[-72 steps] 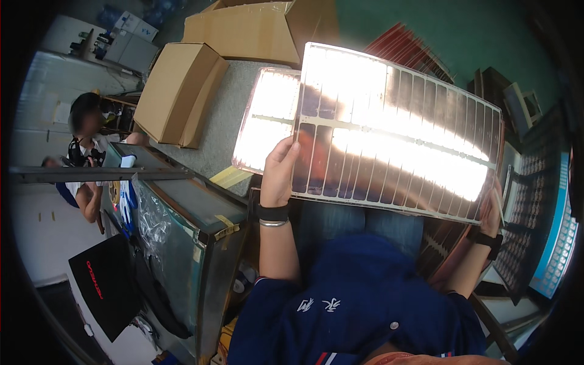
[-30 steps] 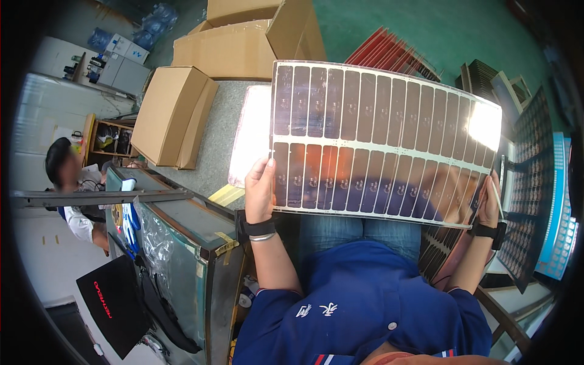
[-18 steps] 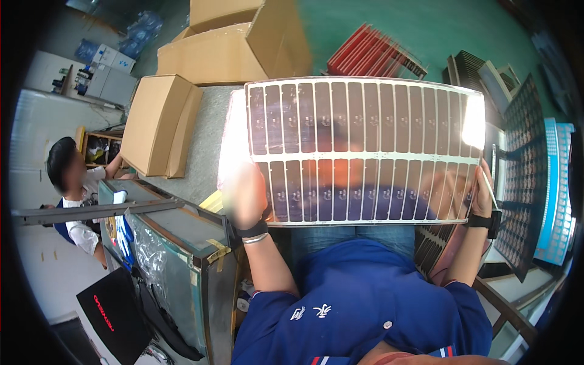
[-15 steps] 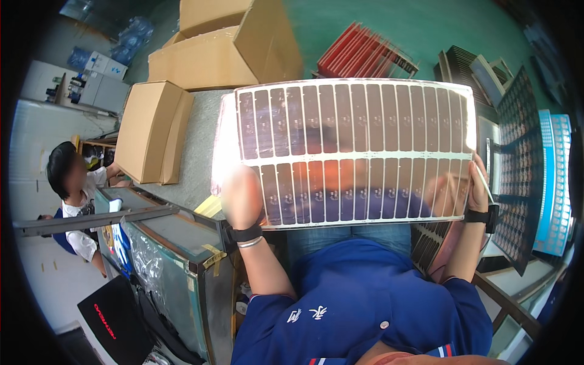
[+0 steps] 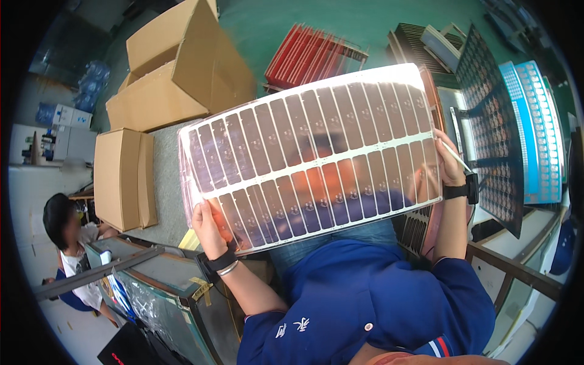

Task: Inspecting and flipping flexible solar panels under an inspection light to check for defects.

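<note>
A glossy, mirror-like sheet lies across my lap, tilted so its right end sits higher. Two rows of dark, round-cornered strips fill it, parted by pale lines, and its surface reflects orange and blue. My left hand grips the sheet's lower left corner, thumb on top and the other fingers mostly hidden beneath. At the right edge my right hand is closed round the sheet. A thin white stick, like a pen, also sticks out from that hand.
Cardboard boxes stand at the left, near a seated person. A red slatted rack is on the green floor ahead. Dark perforated panels and blue sheets stand at the right. A metal-framed cabinet is beside my left arm.
The sheet has turned in the view, its left end lower and its right end higher. My left hand, blurred before, has moved left with it. The surroundings have shifted as my head moved.
</note>
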Demonstrator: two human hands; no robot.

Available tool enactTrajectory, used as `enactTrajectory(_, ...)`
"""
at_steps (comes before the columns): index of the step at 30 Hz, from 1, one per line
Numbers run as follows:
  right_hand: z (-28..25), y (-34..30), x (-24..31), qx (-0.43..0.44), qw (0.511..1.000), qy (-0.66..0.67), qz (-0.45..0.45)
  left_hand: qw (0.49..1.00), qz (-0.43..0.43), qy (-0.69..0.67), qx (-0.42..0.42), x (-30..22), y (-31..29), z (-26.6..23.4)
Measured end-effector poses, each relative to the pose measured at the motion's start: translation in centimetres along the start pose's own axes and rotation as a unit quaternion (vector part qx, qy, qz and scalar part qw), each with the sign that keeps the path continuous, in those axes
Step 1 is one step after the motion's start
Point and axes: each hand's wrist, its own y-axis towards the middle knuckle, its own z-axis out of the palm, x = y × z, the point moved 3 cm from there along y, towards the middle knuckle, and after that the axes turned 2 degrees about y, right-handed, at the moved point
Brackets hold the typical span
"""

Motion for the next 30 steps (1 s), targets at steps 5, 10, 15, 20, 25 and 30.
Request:
enactTrajectory(5, 0.7, 0.1, 0.6, 0.0, 1.0, -0.009, 0.002, 0.999, -0.01, 0.032, 0.014, -0.6, -0.1, 0.4)
enactTrajectory(10, 0.7, 0.4, 0.1, -0.013, 1.0, -0.019, -0.004, 0.999, -0.021, 0.043, 0.006, -0.4, -0.1, -0.2)
enactTrajectory(15, 0.5, 0.6, -0.3, -0.032, 0.998, -0.05, -0.02, 0.999, -0.043, 0.001, 0.007, -1.2, -1.0, 0.6)
enactTrajectory(20, -2.3, 0.9, -2.0, -0.095, 0.993, -0.073, 0.011, 0.995, -0.082, -0.036, 0.053, -0.6, -1.0, 0.9)
enactTrajectory(25, -3.5, 1.4, -2.4, -0.177, 0.978, -0.109, 0.015, 0.99, -0.037, -0.038, 0.127, -2.3, -2.3, 3.1)
enactTrajectory(30, -4.6, 1.6, -2.6, -0.137, 0.978, -0.159, 0.01, 0.98, 0.001, 0.041, 0.193, -2.2, -2.1, 1.9)
